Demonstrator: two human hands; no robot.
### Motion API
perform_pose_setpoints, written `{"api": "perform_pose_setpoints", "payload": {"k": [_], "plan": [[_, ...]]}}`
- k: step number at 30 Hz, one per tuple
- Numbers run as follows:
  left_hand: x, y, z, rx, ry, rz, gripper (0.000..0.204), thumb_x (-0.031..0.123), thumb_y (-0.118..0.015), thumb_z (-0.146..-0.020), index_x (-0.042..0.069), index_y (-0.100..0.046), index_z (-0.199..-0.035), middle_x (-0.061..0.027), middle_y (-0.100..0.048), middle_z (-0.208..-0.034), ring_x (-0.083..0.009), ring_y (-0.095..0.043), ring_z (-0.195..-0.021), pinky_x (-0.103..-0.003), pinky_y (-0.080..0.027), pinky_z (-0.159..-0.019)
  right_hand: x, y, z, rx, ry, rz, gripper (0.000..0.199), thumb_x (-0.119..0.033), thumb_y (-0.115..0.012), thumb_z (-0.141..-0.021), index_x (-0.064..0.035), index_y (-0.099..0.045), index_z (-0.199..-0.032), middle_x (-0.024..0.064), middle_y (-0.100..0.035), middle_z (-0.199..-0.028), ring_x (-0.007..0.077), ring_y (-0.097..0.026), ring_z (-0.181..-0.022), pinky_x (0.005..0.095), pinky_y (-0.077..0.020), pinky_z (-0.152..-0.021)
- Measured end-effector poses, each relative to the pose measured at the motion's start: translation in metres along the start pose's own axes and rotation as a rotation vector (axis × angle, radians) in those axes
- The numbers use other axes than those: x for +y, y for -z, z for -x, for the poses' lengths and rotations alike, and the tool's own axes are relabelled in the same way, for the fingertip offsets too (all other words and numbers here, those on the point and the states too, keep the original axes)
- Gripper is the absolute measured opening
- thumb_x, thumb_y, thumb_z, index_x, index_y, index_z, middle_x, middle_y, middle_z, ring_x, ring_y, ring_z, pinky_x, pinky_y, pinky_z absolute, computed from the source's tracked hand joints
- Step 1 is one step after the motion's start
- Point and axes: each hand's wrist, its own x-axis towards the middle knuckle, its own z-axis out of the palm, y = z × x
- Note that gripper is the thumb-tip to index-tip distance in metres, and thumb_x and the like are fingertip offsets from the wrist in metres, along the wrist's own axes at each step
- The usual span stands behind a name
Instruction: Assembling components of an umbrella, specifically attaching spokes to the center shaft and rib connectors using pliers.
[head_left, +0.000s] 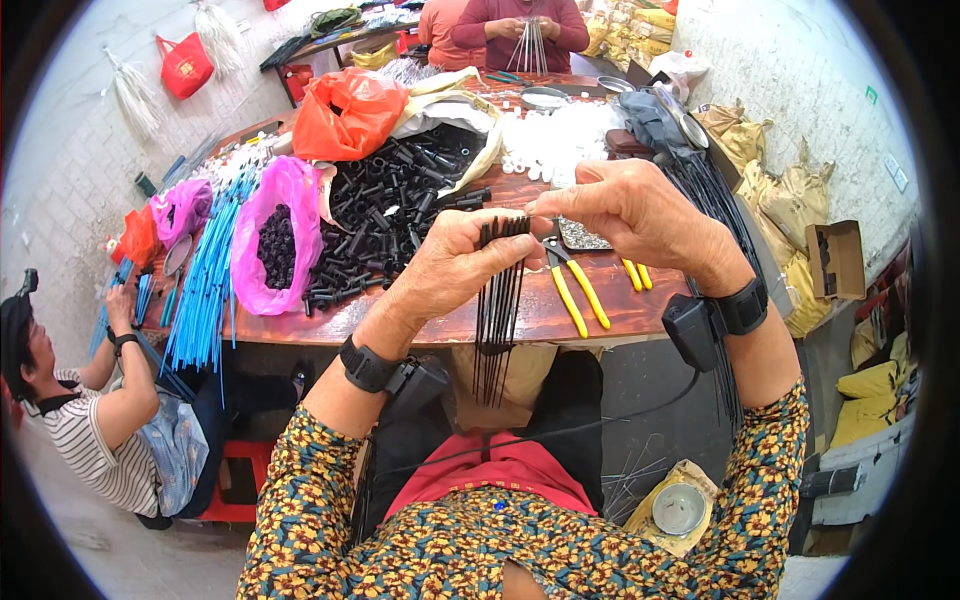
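Note:
My left hand (450, 262) is closed round a bundle of thin black rods (497, 325), thumb across the front. Their upper ends stick up side by side above the thumb, and the long ends hang down below the table edge. Just right of these tips, my right hand (645, 212) has its thumb and forefinger pinched together. Anything between those fingers is too small to make out. Beneath the hands lie pliers with yellow handles (570, 290). A small tray of tiny metal parts (583, 236) is partly hidden by my right hand.
Black plastic tubes (385, 205) are heaped left on the wooden table (640, 318). Beside them stand a pink bag (300, 262) of black pieces and blue rods (208, 275). White rings (545, 145) lie farther back. Co-workers sit left and across; sacks (795, 205) line the right wall.

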Motion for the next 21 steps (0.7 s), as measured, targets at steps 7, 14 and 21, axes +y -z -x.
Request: {"api": "perform_pose_setpoints", "payload": {"k": [7,14,21], "plan": [[-0.002,0.004,0.0,-0.024,-0.028,-0.106,0.026,0.012,-0.059,-0.096,-0.003,-0.064,-0.116,-0.0062,-0.071,-0.095,-0.0116,-0.066,-0.089,-0.027,-0.053,-0.081,-0.005,-0.013,0.001,0.047,-0.092,-0.223,0.024,-0.007,-0.059,-0.084,-0.0123,-0.071,-0.104,0.0165,-0.064,-0.079,0.0359,-0.061,-0.078,0.0441,-0.0476,-0.068],[-0.002,0.012,-0.001,-0.063,-0.053,-0.168,0.027,0.013,-0.059,-0.095,-0.002,-0.064,-0.117,-0.0055,-0.071,-0.094,-0.01,-0.065,-0.088,-0.026,-0.053,-0.081,-0.005,-0.02,0.004,0.109,-0.071,-0.127,0.028,-0.001,-0.062,-0.082,-0.0087,-0.07,-0.108,0.0107,-0.063,-0.076,0.026,-0.058,-0.067,0.034,-0.0465,-0.063],[-0.012,0.015,0.0,-0.064,-0.052,-0.104,0.03,0.02,-0.058,-0.097,-0.002,-0.065,-0.117,-0.0071,-0.072,-0.093,-0.012,-0.067,-0.087,-0.027,-0.054,-0.08,-0.009,-0.033,0.005,0.176,-0.099,-0.258,0.038,0.001,-0.058,-0.079,-0.0116,-0.068,-0.114,0.0148,-0.065,-0.079,0.0334,-0.062,-0.074,0.0395,-0.0491,-0.067]]}}
